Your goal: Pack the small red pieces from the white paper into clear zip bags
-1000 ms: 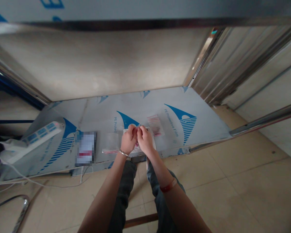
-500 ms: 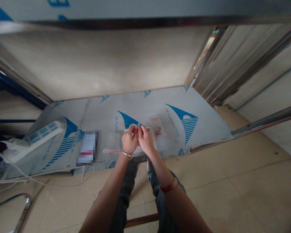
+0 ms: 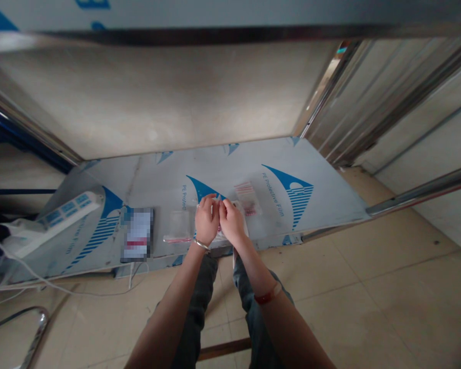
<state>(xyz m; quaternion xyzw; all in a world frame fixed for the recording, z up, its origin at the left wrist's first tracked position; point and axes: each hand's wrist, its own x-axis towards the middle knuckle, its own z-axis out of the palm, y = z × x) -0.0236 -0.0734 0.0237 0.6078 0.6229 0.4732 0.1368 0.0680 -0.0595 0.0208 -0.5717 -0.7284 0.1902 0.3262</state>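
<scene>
My left hand point(image 3: 206, 221) and my right hand point(image 3: 231, 220) meet side by side close to the front edge of the low table. Fingers on both hands are bent and pinched together at the tips. Something tiny and pale seems to stick out between the fingertips, but I cannot make out what it is. Beneath my hands lies a whitish sheet or bag point(image 3: 243, 215), mostly covered, with small dark red bits showing between the palms. A clear plastic bag with a red edge point(image 3: 177, 224) lies left of my left hand. Right of my right hand lies a stack of clear bags with red stripes point(image 3: 246, 190).
The metal table point(image 3: 215, 159) has blue-printed protective film. A phone-like pixelated object point(image 3: 138, 234) lies on its left part, beside a white power strip point(image 3: 67, 212) with a cable. A metal ledge point(image 3: 230, 36) crosses above, and a metal rail point(image 3: 418, 192) is at right.
The fingers of my left hand have lifted and straightened slightly, shifting a little away from me. My right hand has barely moved, and the bags lie as before.
</scene>
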